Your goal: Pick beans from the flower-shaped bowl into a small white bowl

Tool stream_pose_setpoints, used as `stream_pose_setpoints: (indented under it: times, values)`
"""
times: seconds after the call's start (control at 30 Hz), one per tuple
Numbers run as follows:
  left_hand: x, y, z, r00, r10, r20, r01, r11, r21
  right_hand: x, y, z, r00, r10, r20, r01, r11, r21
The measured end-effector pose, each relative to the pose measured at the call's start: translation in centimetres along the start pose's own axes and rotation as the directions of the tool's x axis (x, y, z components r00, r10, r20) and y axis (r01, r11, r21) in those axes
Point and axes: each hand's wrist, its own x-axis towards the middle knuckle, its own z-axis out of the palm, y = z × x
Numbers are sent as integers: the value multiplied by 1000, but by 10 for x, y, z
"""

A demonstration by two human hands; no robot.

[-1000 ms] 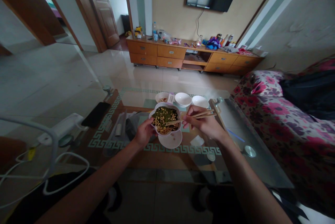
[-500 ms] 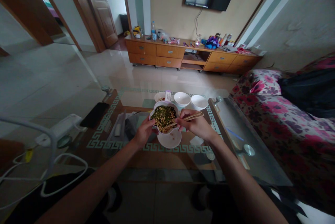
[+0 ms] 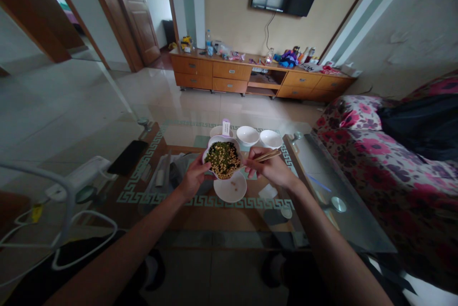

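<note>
My left hand (image 3: pixel 194 175) grips the left side of a white bowl with a scalloped rim (image 3: pixel 205 154), its thumb over the edge. Inside lies a mix of green bits and tan, bean-like pieces (image 3: pixel 222 158). A labelled tab (image 3: pixel 225 128) stands up at the bowl's far side. In my right hand (image 3: pixel 266 170) are wooden chopsticks (image 3: pixel 268 155), fingers closed around them; their tips reach the bowl's lower right. Below the held bowl, a white dish (image 3: pixel 231 195) with a few small pieces rests on the glass table.
Two white bowls (image 3: pixel 247 136) (image 3: pixel 271 139) stand behind, beside a partly hidden dish (image 3: pixel 216 131). On the glass table (image 3: pixel 211 239) are a black flat object (image 3: pixel 128 157) and a white power strip (image 3: pixel 78 178) to the left. A flowered sofa (image 3: pixel 390 167) is at the right.
The held bowl has tilted and shifted slightly up, and its tab stands higher. My right hand and the chopsticks have moved a little, with the tips still at the bowl's lower right.
</note>
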Motion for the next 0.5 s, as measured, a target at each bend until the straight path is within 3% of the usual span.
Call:
stream_pose_setpoints:
  times: [0.5]
  values:
    - [2,1,-3,1000,30,7,-30,999,13,0,5,-8,1000,6,-11,-6,1000,8]
